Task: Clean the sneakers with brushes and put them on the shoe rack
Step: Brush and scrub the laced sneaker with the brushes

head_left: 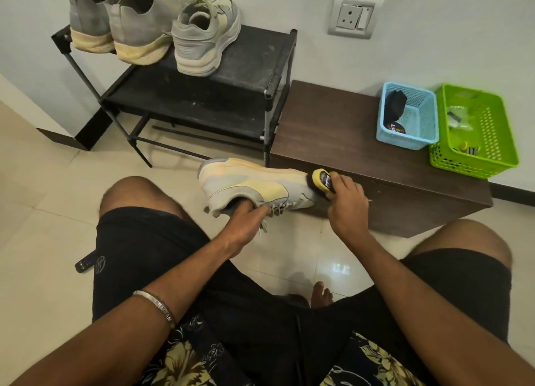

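A grey and pale-yellow sneaker [249, 184] lies on its side above the floor, sole turned away from me. My left hand [246, 224] holds it with fingers pushed into its opening. My right hand [347, 200] grips a yellow-backed brush [321, 180] whose dark bristles press against the sneaker's toe. The matching sneaker [204, 38] stands on the top shelf of the black shoe rack [260, 67], heel toward me. Beside it on the left stand two grey high-top shoes [115, 23].
A dark wooden bench [333, 130] stands right of the rack, carrying a blue basket [408, 136] and a green basket [477, 159] with small items. A dark object [84, 265] lies on the tiled floor by my left thigh. My knees flank the work area.
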